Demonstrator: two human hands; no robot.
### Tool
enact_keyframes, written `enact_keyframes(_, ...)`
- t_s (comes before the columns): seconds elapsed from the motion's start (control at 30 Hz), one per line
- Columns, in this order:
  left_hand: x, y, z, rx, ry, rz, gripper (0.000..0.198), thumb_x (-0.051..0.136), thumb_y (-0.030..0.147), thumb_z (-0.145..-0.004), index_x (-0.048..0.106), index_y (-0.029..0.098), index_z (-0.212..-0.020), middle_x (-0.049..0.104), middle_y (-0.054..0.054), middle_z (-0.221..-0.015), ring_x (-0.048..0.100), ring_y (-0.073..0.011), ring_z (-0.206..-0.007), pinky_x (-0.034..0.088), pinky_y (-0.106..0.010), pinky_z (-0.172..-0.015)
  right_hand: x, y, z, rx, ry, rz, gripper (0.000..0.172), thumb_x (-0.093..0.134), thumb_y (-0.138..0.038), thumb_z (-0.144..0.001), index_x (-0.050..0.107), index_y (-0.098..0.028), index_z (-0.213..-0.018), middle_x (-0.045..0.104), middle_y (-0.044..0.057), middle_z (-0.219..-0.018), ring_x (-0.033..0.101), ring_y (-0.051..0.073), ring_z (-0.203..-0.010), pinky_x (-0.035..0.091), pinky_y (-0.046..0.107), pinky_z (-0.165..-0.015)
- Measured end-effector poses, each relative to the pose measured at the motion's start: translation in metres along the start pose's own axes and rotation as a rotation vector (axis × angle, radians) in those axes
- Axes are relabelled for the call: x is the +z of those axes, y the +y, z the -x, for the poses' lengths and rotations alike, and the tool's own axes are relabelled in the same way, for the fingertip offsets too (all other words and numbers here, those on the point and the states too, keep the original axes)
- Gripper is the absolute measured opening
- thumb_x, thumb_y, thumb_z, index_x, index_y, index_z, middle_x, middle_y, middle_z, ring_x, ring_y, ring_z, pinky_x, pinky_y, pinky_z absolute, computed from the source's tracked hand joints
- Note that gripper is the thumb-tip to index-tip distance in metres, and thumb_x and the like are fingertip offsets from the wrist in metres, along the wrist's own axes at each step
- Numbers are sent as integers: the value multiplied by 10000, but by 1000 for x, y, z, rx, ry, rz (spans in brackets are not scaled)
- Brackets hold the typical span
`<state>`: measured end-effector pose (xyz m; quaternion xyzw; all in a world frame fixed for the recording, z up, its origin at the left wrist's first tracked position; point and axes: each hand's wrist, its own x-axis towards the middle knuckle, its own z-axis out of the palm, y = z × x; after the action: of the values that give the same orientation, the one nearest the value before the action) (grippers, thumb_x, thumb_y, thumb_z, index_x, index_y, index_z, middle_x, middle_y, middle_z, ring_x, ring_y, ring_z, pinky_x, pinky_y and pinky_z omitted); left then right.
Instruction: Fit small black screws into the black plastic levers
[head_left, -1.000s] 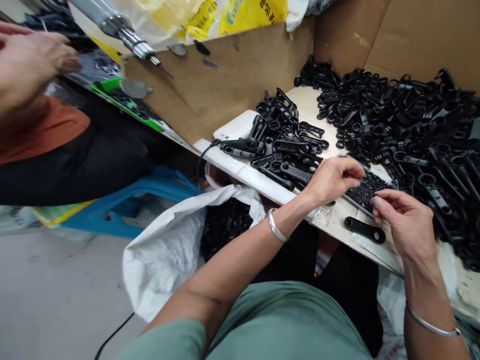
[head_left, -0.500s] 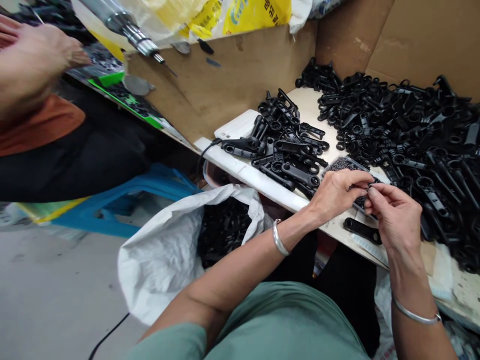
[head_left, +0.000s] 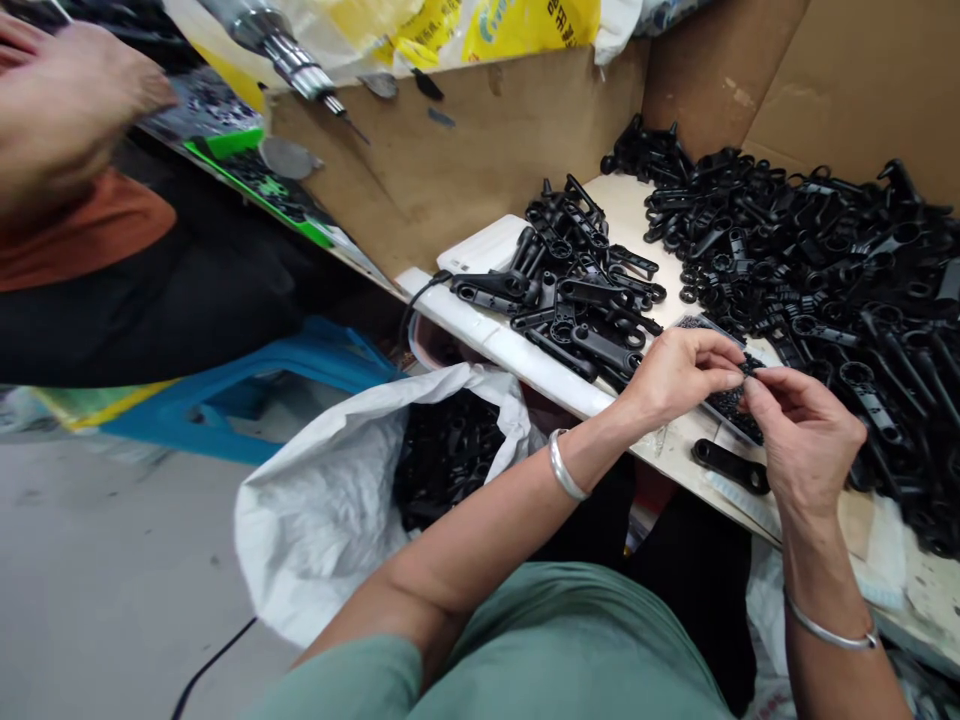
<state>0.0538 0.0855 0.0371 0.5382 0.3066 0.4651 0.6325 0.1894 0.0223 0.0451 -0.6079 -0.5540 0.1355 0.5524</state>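
My left hand [head_left: 679,372] and my right hand [head_left: 806,440] meet fingertip to fingertip over a shallow tray of tiny black pieces [head_left: 729,402]. Both pinch a small black piece [head_left: 751,369] between them. A single flat black plastic lever [head_left: 731,466] lies on the table edge just below my hands. A heap of black plastic lever parts [head_left: 817,270] covers the table behind, and a smaller group [head_left: 577,290] lies to the left on a white board [head_left: 480,250].
A white woven sack [head_left: 330,500] holding black parts stands open below the table edge. Cardboard walls [head_left: 480,150] close the table's back and left. Another person's hand [head_left: 67,100] and orange sleeve are at the upper left, near a metal tool [head_left: 300,62] and a blue stool [head_left: 247,385].
My right hand rose from the table edge to meet my left hand over the tray. The fingertips closed together on a small black piece. The other person's hand shifted slightly.
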Motion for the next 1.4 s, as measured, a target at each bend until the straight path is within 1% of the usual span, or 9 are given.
enact_keyframes(0.1,-2,4,-2,23,1,-153,110,683,46,-769,722,106,-852,700,-7,-717,650,-105,-693,532,-226,-699,2,2,-6,-7,2,7,169,756,-347,-769,754,-213,-871,747,17,-795,687,170,-665,592,329,-677)
enact_keyframes(0.17,-4,6,-2,53,41,-300,130,666,54,-790,736,121,-877,720,-14,-758,663,-125,-735,538,-251,-736,4,6,-13,-13,-13,26,165,748,-346,-771,756,-217,-873,747,16,-798,685,170,-671,589,334,-693)
enact_keyframes(0.3,-7,7,1,146,158,-477,178,655,41,-801,751,149,-904,750,-11,-823,690,-136,-799,548,-282,-832,8,18,-30,68,-186,74,161,732,-335,-768,760,-212,-868,750,26,-815,696,182,-685,591,353,-714)
enact_keyframes(0.37,-8,5,3,162,182,-429,175,662,33,-791,748,145,-894,753,-11,-826,696,-132,-795,555,-276,-826,9,22,-35,128,-247,24,175,739,-327,-756,763,-204,-877,752,33,-828,708,191,-704,599,354,-707)
enact_keyframes(0.53,-6,1,11,106,152,-61,155,710,46,-757,738,125,-887,755,-28,-850,707,-128,-811,579,-269,-835,-2,18,-26,294,-245,-250,200,828,-321,-686,772,-209,-842,738,21,-817,645,120,-613,573,264,-594)
enact_keyframes(0.67,4,1,18,52,90,166,144,761,57,-722,735,104,-855,748,-32,-824,718,-134,-801,592,-282,-834,-16,12,-8,467,-290,-525,255,888,-360,-632,763,-219,-803,709,8,-748,594,92,-567,533,218,-516)
enact_keyframes(0.8,17,-3,25,14,57,286,170,797,84,-688,741,106,-846,751,-30,-814,725,-136,-792,597,-287,-838,-27,9,5,506,-294,-605,258,890,-394,-654,764,-211,-785,684,8,-721,565,80,-561,527,206,-505)
enact_keyframes(0.97,26,-6,30,19,41,301,194,827,143,-671,748,117,-847,760,-40,-825,734,-154,-798,600,-293,-839,-33,10,14,498,-270,-646,259,893,-390,-668,771,-192,-782,673,15,-696,562,76,-548,519,191,-493)
enact_keyframes(1.4,27,-8,34,0,-3,246,148,777,68,-686,742,112,-823,751,-22,-782,721,-128,-765,595,-262,-813,-30,8,22,481,-264,-608,304,896,-426,-666,735,-180,-744,609,-12,-607,524,73,-494,475,190,-450)
